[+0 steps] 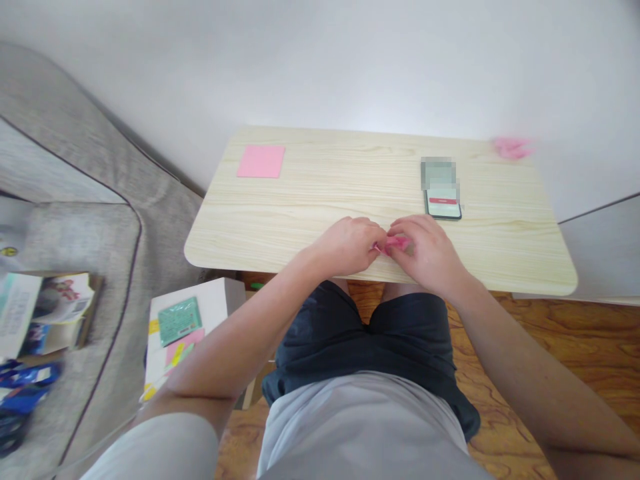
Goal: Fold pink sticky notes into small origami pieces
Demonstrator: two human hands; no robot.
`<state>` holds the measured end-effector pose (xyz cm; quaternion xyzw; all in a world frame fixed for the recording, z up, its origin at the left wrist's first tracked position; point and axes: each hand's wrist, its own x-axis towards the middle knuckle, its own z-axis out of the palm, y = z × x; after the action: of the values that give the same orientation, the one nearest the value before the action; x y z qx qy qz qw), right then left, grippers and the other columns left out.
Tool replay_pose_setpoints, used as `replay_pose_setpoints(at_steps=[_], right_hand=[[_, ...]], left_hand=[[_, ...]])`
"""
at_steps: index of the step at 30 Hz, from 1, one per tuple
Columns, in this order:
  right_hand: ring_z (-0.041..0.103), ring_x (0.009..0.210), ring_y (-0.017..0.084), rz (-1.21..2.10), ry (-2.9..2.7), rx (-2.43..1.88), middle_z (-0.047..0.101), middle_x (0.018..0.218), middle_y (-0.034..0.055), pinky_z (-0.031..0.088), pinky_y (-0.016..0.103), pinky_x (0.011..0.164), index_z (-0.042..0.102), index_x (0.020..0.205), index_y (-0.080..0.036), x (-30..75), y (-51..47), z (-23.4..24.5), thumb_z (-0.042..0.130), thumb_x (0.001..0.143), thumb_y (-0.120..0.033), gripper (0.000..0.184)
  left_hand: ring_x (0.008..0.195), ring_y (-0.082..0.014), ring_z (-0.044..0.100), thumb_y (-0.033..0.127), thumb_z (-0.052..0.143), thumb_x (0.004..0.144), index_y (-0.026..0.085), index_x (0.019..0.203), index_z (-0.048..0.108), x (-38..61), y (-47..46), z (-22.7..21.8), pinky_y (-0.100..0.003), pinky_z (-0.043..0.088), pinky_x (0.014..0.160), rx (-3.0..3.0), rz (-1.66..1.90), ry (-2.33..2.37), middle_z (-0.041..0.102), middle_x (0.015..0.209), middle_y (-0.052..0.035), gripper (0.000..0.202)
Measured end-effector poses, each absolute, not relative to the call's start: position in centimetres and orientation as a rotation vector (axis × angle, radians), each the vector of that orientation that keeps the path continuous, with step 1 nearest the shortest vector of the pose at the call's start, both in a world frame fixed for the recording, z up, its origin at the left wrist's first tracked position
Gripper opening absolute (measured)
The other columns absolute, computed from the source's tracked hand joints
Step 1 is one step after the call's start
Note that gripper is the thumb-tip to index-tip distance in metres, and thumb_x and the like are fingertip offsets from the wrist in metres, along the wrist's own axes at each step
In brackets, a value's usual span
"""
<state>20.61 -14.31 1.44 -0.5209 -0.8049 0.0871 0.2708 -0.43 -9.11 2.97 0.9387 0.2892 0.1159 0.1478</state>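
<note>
My left hand (349, 245) and my right hand (425, 250) meet near the front edge of a light wooden table (320, 193). Both pinch a small piece of pink paper (395, 243) between their fingertips, and most of it is hidden by the fingers. A square pad of pink paper (261, 161) lies at the table's far left. A phone (442, 193) with its screen lit lies just beyond my right hand. A folded pink paper shape (511, 147) sits at the far right corner, blurred.
A grey sofa (75, 200) stands to the left with boxes (45, 310) on it. A white box (193, 327) with coloured paper on top sits beside my left knee. The wall runs behind the table; wooden floor lies below.
</note>
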Motion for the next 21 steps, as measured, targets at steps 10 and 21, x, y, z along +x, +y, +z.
replay_pose_setpoints(at_steps=[10,21], right_hand=[[0.056,0.118,0.033,0.148,-1.945,-1.455,0.074,0.116,0.005,0.043,0.058,0.103,0.078,0.098,-0.032,19.5,-17.1,0.2,0.07,0.091,-0.026,0.012],[0.059,0.1,0.029,0.255,-1.95,-1.472,0.071,0.098,0.0078,0.05,0.051,0.091,0.08,0.098,-0.028,20.1,-16.8,0.0,0.073,0.093,-0.036,0.012]], left_hand=[[0.079,-0.0173,0.07,0.022,0.063,0.088,0.02,0.097,0.076,-0.2,-9.9,2.4,-0.028,0.053,0.075,2.247,0.498,0.945,0.076,0.085,-0.0017,0.016],[0.08,-0.0156,0.069,0.03,0.068,0.09,0.021,0.095,0.08,-0.7,-9.9,2.1,-0.029,0.051,0.076,2.086,0.563,0.915,0.077,0.086,-0.0001,0.016]])
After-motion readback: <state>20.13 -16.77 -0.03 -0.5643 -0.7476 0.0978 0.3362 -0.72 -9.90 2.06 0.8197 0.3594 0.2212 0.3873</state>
